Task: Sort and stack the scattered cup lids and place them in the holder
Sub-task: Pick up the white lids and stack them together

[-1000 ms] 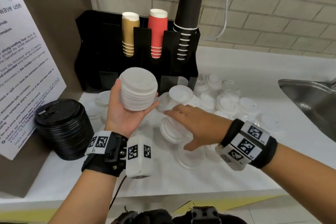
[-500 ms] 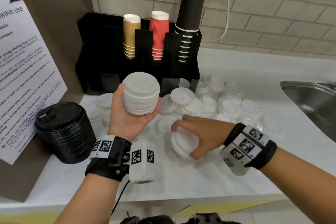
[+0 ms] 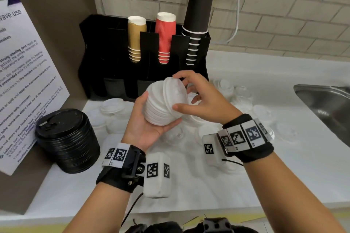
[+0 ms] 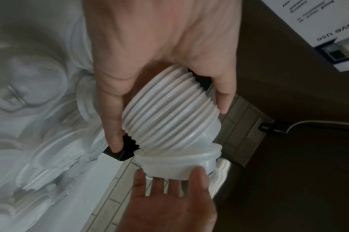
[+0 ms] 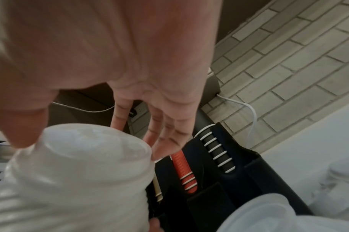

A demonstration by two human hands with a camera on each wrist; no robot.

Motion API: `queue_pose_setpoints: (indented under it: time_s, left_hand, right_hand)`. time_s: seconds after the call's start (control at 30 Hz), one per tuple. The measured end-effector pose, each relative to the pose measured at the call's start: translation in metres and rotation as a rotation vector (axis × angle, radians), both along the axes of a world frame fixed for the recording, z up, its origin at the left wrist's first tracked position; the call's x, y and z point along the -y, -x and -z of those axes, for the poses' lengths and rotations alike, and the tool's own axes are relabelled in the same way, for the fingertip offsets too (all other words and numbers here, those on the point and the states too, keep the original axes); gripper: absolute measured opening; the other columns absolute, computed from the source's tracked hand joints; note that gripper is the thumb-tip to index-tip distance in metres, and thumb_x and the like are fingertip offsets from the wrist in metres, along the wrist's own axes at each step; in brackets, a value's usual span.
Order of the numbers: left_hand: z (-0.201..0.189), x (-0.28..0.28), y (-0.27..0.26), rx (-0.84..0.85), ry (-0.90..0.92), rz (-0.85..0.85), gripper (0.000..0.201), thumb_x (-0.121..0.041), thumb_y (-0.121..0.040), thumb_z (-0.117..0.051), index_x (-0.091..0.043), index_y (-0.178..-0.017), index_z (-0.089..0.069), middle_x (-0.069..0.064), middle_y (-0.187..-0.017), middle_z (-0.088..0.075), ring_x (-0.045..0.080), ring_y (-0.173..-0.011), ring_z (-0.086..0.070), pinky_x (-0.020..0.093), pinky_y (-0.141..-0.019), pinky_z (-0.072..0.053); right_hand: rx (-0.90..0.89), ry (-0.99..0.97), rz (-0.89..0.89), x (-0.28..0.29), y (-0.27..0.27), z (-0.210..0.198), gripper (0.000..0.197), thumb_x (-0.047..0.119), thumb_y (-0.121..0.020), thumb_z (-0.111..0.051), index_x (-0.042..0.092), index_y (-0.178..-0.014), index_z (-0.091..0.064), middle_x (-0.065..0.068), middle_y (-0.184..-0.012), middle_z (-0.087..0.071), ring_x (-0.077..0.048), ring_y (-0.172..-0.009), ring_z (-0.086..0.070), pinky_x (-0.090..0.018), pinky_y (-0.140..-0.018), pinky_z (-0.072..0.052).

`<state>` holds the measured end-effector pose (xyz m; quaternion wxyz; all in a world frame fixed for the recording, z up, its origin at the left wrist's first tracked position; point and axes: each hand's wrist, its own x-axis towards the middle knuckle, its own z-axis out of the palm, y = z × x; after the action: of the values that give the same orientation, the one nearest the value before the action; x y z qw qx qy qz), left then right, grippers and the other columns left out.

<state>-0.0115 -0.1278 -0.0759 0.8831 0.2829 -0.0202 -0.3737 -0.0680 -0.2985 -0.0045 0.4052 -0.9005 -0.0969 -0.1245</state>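
**A:** What are your hands doing?

**B:** Your left hand (image 3: 149, 125) sits near the middle of the head view, palm up, with thumb and fingers curled round a stack of white lids (image 3: 161, 108). The stack is tilted, its top leaning toward 2 o'clock. Your right hand (image 3: 204, 100) comes in from 3 o'clock. Its thumb and fingertips pinch the rim of 1 white lid (image 3: 176, 92), which touches the top of the stack at an angle, not yet seated flat. In the left wrist view the right hand's fingers (image 4: 159, 185) are spread along that lid's edge.

**A:** Where are the other lids?

**B:** Scattered white lids (image 3: 227, 87) lie on the white counter (image 3: 284, 166) under and behind your hands, from 9 o'clock round to 3 o'clock. I cannot tell how many. A stack of black lids (image 3: 68, 140) stands on the counter at 8 o'clock, well apart from your hands.

**A:** And the holder?

**B:** The black holder (image 3: 113, 62) stands at 12 o'clock against the brick wall. It holds 3 columns of cups: tan (image 3: 135, 38), red (image 3: 164, 36) and black (image 3: 198, 11). A steel sink (image 3: 325, 104) is at 3 o'clock. A printed notice (image 3: 24, 81) hangs at 9 o'clock.
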Motion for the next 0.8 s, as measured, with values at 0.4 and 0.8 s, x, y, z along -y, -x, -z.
queue_pose_setpoints:
  time_s: [0.4, 0.8]
  left_hand:
    - [0.000, 0.008, -0.006, 0.062, -0.039, 0.060, 0.057, -0.049, -0.080, -0.067, -0.020, -0.128, -0.063, 0.015, -0.127, -0.065, 0.032, -0.113, -0.065, 0.052, -0.084, -0.056]
    - [-0.001, -0.009, -0.015, -0.028, 0.083, -0.018, 0.074, -0.050, -0.071, -0.072, -0.016, -0.135, -0.055, 0.023, -0.133, -0.059, 0.044, -0.121, -0.057, 0.058, -0.090, -0.053]
  right_hand:
    - [-0.085, 0.143, -0.013, -0.004, -0.009, -0.016, 0.063, 0.022, -0.075, -0.077, 0.034, -0.132, -0.051, -0.001, -0.123, -0.048, -0.011, -0.110, -0.047, -0.023, -0.089, -0.042]
    - [-0.116, 0.018, 0.268, 0.031, -0.034, -0.012, 0.036, 0.025, -0.093, -0.061, 0.018, -0.128, -0.055, -0.001, -0.116, -0.055, -0.013, -0.102, -0.054, -0.021, -0.094, -0.046]
